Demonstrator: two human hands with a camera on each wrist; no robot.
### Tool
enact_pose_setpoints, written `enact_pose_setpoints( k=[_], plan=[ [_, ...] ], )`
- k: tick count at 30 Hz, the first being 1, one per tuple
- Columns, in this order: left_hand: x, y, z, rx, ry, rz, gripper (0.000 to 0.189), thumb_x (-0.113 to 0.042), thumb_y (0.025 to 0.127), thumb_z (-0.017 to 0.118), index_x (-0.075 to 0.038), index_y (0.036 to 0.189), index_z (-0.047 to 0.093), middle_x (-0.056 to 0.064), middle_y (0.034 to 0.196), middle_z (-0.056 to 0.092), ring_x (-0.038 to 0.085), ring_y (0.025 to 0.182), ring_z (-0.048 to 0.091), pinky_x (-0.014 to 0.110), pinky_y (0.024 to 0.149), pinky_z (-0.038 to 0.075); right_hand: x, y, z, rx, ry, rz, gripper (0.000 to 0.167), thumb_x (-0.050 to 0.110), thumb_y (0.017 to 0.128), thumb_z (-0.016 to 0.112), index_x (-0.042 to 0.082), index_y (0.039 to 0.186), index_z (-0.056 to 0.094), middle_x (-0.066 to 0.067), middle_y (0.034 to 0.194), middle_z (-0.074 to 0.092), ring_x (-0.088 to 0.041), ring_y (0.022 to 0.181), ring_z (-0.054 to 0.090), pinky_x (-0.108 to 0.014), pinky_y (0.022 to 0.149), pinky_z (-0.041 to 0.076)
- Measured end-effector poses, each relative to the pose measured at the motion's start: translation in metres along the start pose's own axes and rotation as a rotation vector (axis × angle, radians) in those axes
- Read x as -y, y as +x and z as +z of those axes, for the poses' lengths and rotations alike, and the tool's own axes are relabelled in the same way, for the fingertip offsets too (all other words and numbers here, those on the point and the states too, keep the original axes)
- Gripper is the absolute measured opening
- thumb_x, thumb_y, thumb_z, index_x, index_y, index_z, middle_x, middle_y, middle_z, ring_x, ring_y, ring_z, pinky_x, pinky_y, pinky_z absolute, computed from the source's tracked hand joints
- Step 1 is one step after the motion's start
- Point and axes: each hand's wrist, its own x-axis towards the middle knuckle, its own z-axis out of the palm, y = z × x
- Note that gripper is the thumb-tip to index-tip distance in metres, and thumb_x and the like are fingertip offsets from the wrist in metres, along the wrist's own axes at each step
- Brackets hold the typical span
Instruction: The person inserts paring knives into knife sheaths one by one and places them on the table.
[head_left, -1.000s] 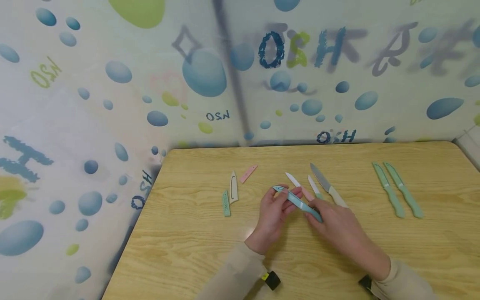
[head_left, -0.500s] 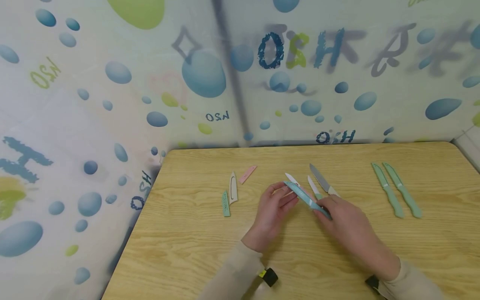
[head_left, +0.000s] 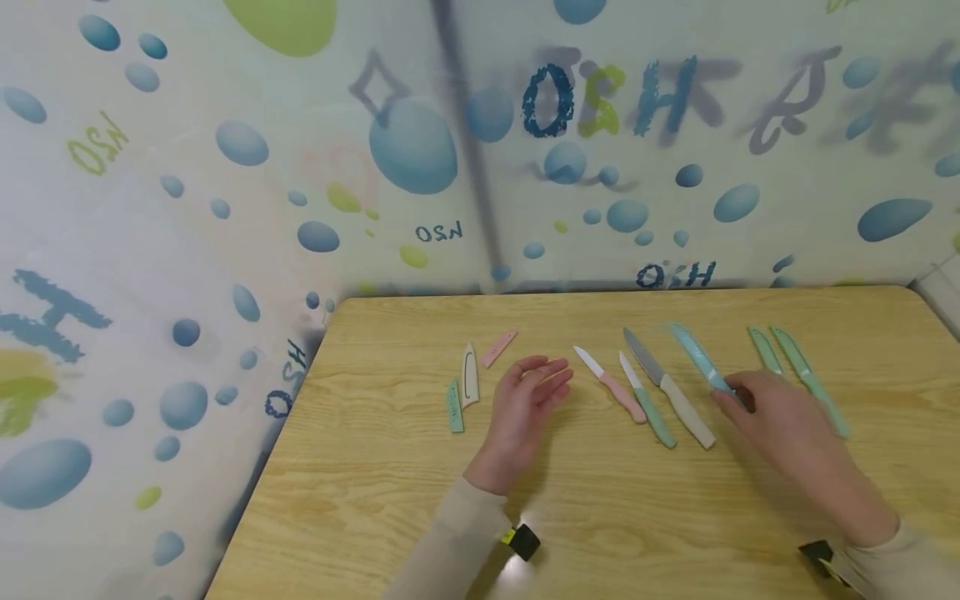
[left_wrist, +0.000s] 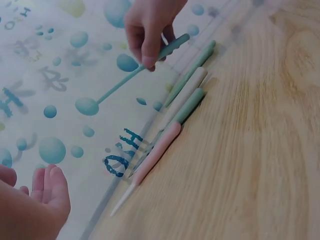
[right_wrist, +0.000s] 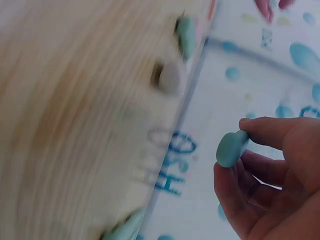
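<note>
My right hand (head_left: pixel 787 442) pinches a blue knife (head_left: pixel 701 358) by its handle, with a blue sheath over the blade. In the left wrist view this knife is lifted off the table; in the right wrist view its handle end (right_wrist: pixel 230 149) shows between thumb and fingers. My left hand (head_left: pixel 521 417) hovers with loosely bent fingers, holding nothing. Between the hands lie three bare knives: a pink-handled knife (head_left: pixel 622 396), a green-handled knife (head_left: pixel 654 414) and a larger beige-handled knife (head_left: pixel 686 411). Two green sheathed knives (head_left: pixel 806 371) lie at the right, one partly hidden by my right hand.
Left of my left hand lie a green sheath (head_left: pixel 455 407), a beige sheath (head_left: pixel 469 375) and a pink sheath (head_left: pixel 500 347). A wooden table (head_left: pixel 360 483) bears everything. A patterned backdrop (head_left: pixel 420 150) rises behind and to the left.
The left hand has let go of the blue knife and drawn back slightly left. The right hand has carried that knife rightward, past the beige-handled knife, uncovering the bare knives' handles.
</note>
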Motion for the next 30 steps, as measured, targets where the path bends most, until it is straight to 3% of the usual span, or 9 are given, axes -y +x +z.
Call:
enact_pose_setpoints(
  k=[6, 15, 23, 26, 30],
  plan=[
    [-0.007, 0.001, -0.01, -0.033, 0.013, 0.023, 0.019, -0.007, 0.105, 0.053, -0.001, 0.122, 0.05, 0.01, 0.111, 0.067, 0.022, 0.104, 0.07, 0.031, 0.093, 0.059, -0.031, -0.001, -0.012, 0.03, -0.001, 0.06, 0.036, 0.024, 0.102, 0.068, -0.011, 0.11, 0.07, 0.0, 0.073, 0.061, -0.015, 0.061, 0.048, -0.029, 0.048, 0.036],
    [-0.016, 0.002, -0.025, -0.055, -0.057, 0.047, 0.01, -0.003, 0.104, 0.052, -0.004, 0.114, 0.053, 0.007, 0.103, 0.068, 0.019, 0.098, 0.07, 0.029, 0.091, 0.06, -0.067, 0.0, -0.026, 0.088, -0.034, 0.184, 0.044, 0.027, 0.105, 0.062, -0.017, 0.105, 0.064, -0.008, 0.074, 0.06, -0.022, 0.062, 0.05, -0.031, 0.05, 0.038],
    [-0.024, 0.003, -0.033, -0.07, -0.101, 0.069, 0.011, 0.002, 0.103, 0.051, -0.007, 0.108, 0.056, 0.006, 0.098, 0.069, 0.019, 0.093, 0.072, 0.029, 0.087, 0.061, -0.102, -0.001, -0.032, 0.098, -0.072, 0.256, 0.049, 0.027, 0.106, 0.06, -0.021, 0.114, 0.06, -0.01, 0.074, 0.06, -0.025, 0.062, 0.049, -0.031, 0.05, 0.036],
    [-0.026, 0.002, -0.036, -0.08, -0.118, 0.064, 0.012, 0.002, 0.103, 0.052, -0.006, 0.112, 0.054, 0.007, 0.099, 0.069, 0.02, 0.094, 0.072, 0.029, 0.088, 0.061, -0.113, 0.0, -0.035, 0.127, -0.088, 0.295, 0.05, 0.026, 0.106, 0.059, -0.023, 0.114, 0.058, -0.022, 0.08, 0.064, -0.032, 0.065, 0.056, -0.039, 0.052, 0.044],
    [-0.029, 0.001, -0.039, -0.098, -0.104, 0.067, 0.012, -0.001, 0.105, 0.051, -0.005, 0.116, 0.052, 0.007, 0.101, 0.068, 0.02, 0.097, 0.07, 0.03, 0.09, 0.06, -0.122, 0.002, -0.036, 0.169, -0.106, 0.347, 0.052, 0.026, 0.105, 0.06, -0.025, 0.115, 0.055, -0.039, 0.1, 0.064, -0.046, 0.079, 0.063, -0.053, 0.061, 0.051]
  ],
)
